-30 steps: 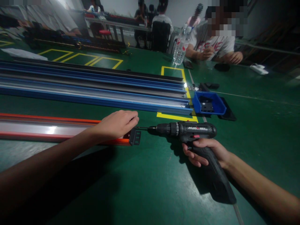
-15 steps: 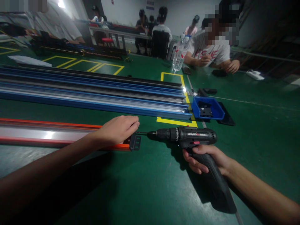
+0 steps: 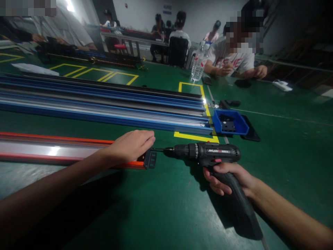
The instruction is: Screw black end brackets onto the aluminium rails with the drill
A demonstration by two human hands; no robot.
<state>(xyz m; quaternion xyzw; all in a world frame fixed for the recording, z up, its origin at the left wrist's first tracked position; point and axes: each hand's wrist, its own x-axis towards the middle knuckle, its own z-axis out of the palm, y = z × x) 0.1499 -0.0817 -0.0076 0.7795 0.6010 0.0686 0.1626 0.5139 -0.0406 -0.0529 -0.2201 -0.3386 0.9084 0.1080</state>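
My right hand [image 3: 221,180] wraps round the grip of a black cordless drill [image 3: 218,151], its index finger by the trigger. The drill lies level, pointing left, and its long bit [image 3: 158,149] reaches the black end plate [image 3: 151,160] of an orange-edged metal rail [image 3: 54,151]. Across the right end of that rail rests my left hand [image 3: 134,145], closed over it with the fingers together. My left fingers hide the upper part of the end plate, so where exactly the bit's tip meets it cannot be seen.
Several blue and black rails [image 3: 117,107] lie beyond the orange one. To their right stands a blue bin [image 3: 241,126] with black parts, beside a dark flat object [image 3: 253,133]. Plastic bottles [image 3: 199,64] stand farther back. A person [image 3: 234,60] sits across the green table [image 3: 166,215].
Both hands, the drill and the rail stay practically in place. The view shifts very slightly. The seated person across the table moves their hands a little.
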